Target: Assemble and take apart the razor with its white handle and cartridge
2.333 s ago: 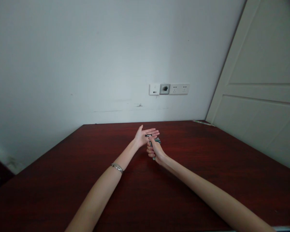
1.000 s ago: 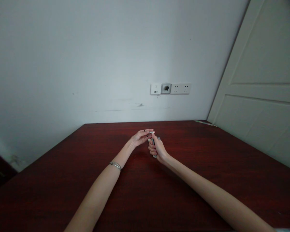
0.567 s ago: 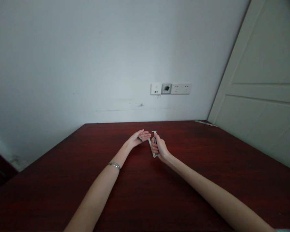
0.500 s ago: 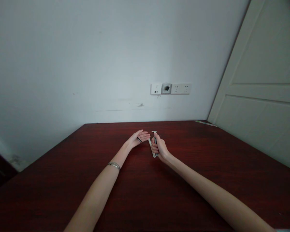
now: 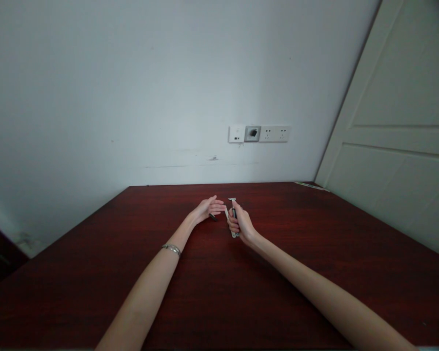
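Observation:
My right hand (image 5: 241,225) is closed around a slim razor (image 5: 233,201), held upright over the dark red table (image 5: 219,287) with its small head on top. Just to its left my left hand (image 5: 206,208) is stretched out and tilted, fingers straight and pointing toward the razor. A small dark piece (image 5: 212,217) shows right under the left fingers, just above or on the table; I cannot tell whether it touches the hand. A silver bracelet (image 5: 171,249) sits on my left wrist.
A white wall with a row of sockets (image 5: 259,133) stands behind the table. A pale door (image 5: 398,146) runs along the right side. A thin flat strip (image 5: 310,185) lies at the table's far right corner.
The small dark piece that lay on my left palm has slid off below the fingers as the palm tilted over. My right hand keeps the razor upright, almost unmoved.

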Motion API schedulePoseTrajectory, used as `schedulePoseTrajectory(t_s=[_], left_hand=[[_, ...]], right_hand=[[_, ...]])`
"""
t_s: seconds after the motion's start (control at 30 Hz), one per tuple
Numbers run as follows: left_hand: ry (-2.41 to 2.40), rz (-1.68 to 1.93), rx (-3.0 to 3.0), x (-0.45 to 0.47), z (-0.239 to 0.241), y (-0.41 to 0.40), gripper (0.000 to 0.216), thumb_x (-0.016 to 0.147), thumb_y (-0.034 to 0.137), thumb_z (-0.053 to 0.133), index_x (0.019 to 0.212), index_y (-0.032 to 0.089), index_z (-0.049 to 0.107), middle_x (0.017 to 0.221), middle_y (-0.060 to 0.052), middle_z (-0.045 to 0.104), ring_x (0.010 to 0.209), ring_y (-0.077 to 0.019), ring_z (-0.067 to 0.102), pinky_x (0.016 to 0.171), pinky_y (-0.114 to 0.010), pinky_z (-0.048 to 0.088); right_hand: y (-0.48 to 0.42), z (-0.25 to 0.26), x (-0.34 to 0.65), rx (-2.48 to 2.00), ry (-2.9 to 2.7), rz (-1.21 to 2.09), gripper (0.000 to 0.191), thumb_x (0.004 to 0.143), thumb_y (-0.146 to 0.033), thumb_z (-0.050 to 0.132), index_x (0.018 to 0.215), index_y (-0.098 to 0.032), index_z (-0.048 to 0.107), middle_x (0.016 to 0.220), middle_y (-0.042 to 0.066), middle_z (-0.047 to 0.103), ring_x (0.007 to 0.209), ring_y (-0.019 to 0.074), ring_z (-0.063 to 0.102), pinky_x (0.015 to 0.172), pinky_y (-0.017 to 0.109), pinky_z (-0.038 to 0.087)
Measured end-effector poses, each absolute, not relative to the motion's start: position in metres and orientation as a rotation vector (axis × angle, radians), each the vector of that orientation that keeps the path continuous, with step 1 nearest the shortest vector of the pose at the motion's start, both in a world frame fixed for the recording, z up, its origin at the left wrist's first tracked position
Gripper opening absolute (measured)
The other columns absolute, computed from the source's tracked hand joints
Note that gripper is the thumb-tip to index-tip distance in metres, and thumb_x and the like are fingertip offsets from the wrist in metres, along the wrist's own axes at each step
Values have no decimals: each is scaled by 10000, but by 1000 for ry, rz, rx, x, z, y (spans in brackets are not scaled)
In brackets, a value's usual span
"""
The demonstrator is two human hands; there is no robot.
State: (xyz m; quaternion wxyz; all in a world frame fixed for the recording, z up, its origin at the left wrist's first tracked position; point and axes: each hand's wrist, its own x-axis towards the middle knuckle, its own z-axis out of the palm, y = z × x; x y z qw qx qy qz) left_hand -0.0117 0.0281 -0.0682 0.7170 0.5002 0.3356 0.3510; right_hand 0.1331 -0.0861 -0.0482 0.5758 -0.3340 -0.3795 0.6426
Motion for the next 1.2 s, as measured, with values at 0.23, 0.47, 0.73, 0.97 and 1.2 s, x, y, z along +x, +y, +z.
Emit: schedulePoseTrajectory(t_s=[0.23, 0.47, 0.73, 0.97, 1.2], left_hand=[[869, 821, 1274, -18, -57, 24, 311, 796, 387, 567, 898, 103, 642, 944, -164, 683, 866, -221, 652, 797, -321, 470], [1020, 862, 1435, -34, -16, 17, 203, 743, 301, 616, 826, 121, 661, 842, -139, 698, 802, -225, 654, 762, -336, 473], [949, 558, 1721, -46, 27, -4, 293, 712, 343, 645, 908, 128, 680, 933, -150, 684, 846, -232, 650, 754, -338, 486], [737, 358, 1908, -12, 7, -29, 366, 675, 324, 687, 1003, 164, 659, 1015, -109, 664, 913, -226, 616, 689, -289, 486], [590, 576, 1834, 9, -18, -38, 319, 744, 355, 632, 943, 106, 653, 894, -128, 683, 841, -214, 633, 753, -314, 463]], right_hand=[[-83, -49, 135, -807, -919, 1544, 417, 738, -585, 506, 639, -182, 465, 400, -103, 274, 322, 35, 211, 317, 159, 142], [-73, -45, 145, -780, -935, 1474, 206, 723, -316, 566, 868, -170, 581, 546, -42, 504, 450, 90, 454, 421, 211, 368], [-67, -33, 165, -929, -1132, 1054, 264, 618, -367, 718, 770, -164, 644, 730, 48, 688, 673, 143, 607, 555, 221, 439], [-64, -32, 165, -926, -1139, 954, 269, 565, -376, 755, 704, -163, 667, 731, 33, 670, 664, 139, 596, 573, 232, 451], [-69, -35, 158, -905, -1210, 989, 270, 585, -367, 743, 731, -154, 661, 729, 32, 653, 643, 135, 577, 549, 233, 440]])
